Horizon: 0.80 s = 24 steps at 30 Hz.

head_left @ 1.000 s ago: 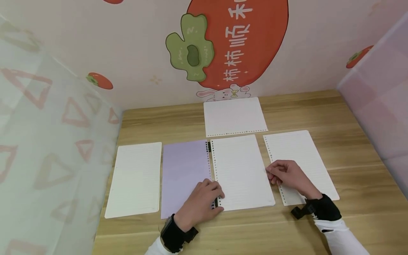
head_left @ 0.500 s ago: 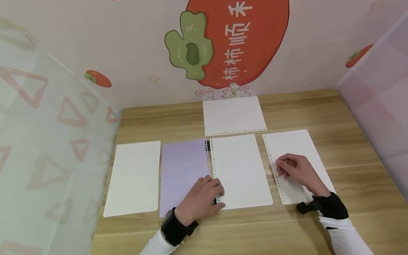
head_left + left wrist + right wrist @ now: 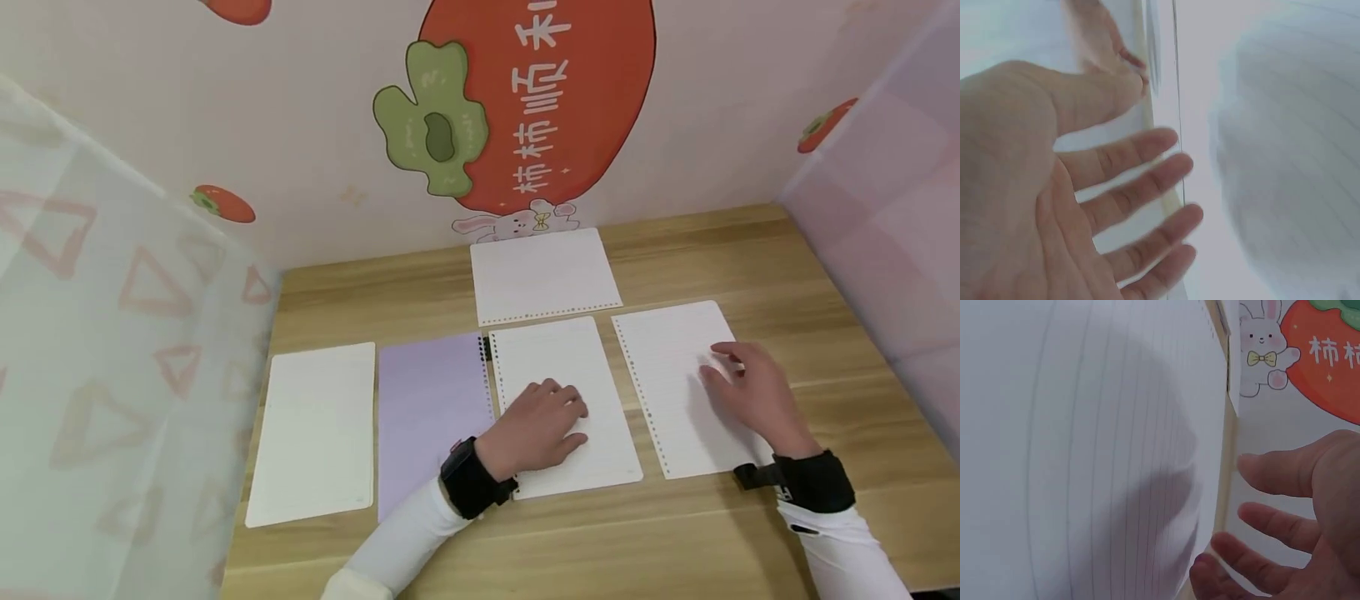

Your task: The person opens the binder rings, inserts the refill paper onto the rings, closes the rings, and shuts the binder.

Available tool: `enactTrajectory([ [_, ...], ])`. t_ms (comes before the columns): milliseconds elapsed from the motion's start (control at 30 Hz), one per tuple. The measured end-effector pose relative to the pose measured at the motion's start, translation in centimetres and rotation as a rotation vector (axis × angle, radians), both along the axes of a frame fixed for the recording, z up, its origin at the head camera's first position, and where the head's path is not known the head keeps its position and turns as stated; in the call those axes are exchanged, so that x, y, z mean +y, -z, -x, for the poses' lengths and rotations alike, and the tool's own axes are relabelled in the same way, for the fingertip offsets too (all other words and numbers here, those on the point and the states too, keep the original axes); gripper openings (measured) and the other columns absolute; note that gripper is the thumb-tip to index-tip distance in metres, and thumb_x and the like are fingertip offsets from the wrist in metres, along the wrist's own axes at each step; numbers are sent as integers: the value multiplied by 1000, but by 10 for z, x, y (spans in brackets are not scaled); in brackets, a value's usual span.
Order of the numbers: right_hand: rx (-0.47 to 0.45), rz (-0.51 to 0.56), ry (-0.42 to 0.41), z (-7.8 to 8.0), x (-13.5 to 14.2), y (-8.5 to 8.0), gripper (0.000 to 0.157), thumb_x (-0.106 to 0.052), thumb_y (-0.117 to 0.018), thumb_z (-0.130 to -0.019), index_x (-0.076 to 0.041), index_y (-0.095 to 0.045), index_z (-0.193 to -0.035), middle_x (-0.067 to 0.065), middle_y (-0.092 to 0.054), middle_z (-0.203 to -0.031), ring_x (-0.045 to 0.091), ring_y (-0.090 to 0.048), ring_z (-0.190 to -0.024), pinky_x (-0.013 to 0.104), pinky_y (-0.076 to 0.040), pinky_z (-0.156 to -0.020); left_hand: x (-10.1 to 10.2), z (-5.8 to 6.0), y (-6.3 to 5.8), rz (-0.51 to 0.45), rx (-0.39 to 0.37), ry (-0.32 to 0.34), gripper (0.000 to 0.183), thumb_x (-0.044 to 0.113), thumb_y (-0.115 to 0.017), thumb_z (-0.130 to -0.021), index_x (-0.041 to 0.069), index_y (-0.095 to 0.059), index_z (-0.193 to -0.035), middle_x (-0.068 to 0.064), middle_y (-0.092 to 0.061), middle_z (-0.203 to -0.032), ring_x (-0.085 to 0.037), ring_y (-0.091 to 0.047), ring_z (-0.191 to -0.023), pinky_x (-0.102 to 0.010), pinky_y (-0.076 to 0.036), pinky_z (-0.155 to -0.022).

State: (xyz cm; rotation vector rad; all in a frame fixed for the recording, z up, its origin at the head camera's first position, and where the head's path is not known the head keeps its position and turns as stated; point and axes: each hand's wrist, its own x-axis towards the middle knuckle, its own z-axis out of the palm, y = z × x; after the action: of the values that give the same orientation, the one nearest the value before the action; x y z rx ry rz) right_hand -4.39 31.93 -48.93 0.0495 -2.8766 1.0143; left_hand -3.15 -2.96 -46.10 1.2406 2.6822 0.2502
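My left hand (image 3: 534, 427) is over the white lined pages (image 3: 555, 350) of a loose-leaf notebook, its fingers spread and loosely bent. The left wrist view shows nothing held between the thumb and fingers (image 3: 1138, 190). A purple sheet (image 3: 427, 392) lies to the left of those pages, and a small black piece of the binding (image 3: 487, 347) shows between them. My right hand (image 3: 757, 396) hovers above a lined, hole-punched sheet (image 3: 663, 358) and casts a shadow on it. Thumb and fingers stand apart there with nothing in them, as the right wrist view also shows.
A white lined sheet (image 3: 315, 433) lies at the left of the wooden table (image 3: 600, 542). Another hole-punched sheet (image 3: 543, 275) lies sideways against the back wall. Printed walls (image 3: 322, 125) enclose the table at the back and both sides.
My left hand has shifted right from the binding edge onto the white pages. My right hand has moved right, over the loose sheet, and its bunched fingers have spread.
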Motion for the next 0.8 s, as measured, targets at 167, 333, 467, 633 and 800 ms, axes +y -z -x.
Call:
enactTrajectory([
  [167,-97,-21,20,4,8,-1,66,-19,-77,-90,18,-49,-137,46,-47,-137,61,-42,-126,70,-33,-102,39,-1,7,87,57,71,44,48,-53,-103,21,-66,-136,2,-60,-141,-22,-54,-130,-35,-45,-105],
  [333,-134,-32,41,3,8,2,77,-20,-83,-84,20,-47,-138,47,-46,-137,63,-41,-127,71,-33,-104,68,-6,25,137,100,84,54,53,-45,-104,29,-52,-152,6,-44,-160,-23,-40,-144,-36,-38,-112],
  [467,-128,-51,50,1,6,5,76,-16,-84,-81,21,-48,-136,48,-48,-135,63,-43,-125,70,-35,-103,77,-10,32,189,121,80,55,54,-39,-106,35,-45,-157,7,-36,-167,-26,-33,-149,-38,-34,-114],
  [633,-134,-59,72,0,6,6,77,-15,-85,-80,22,-47,-137,48,-49,-134,62,-45,-124,70,-36,-102,82,-11,34,220,143,67,54,54,-37,-106,37,-45,-157,9,-36,-166,-27,-34,-149,-39,-33,-114],
  [800,-164,-59,94,1,7,4,81,-17,-84,-81,22,-44,-140,48,-47,-136,63,-43,-125,71,-34,-103,86,-11,31,211,170,78,52,53,-40,-105,35,-50,-154,7,-42,-163,-28,-38,-146,-40,-34,-113],
])
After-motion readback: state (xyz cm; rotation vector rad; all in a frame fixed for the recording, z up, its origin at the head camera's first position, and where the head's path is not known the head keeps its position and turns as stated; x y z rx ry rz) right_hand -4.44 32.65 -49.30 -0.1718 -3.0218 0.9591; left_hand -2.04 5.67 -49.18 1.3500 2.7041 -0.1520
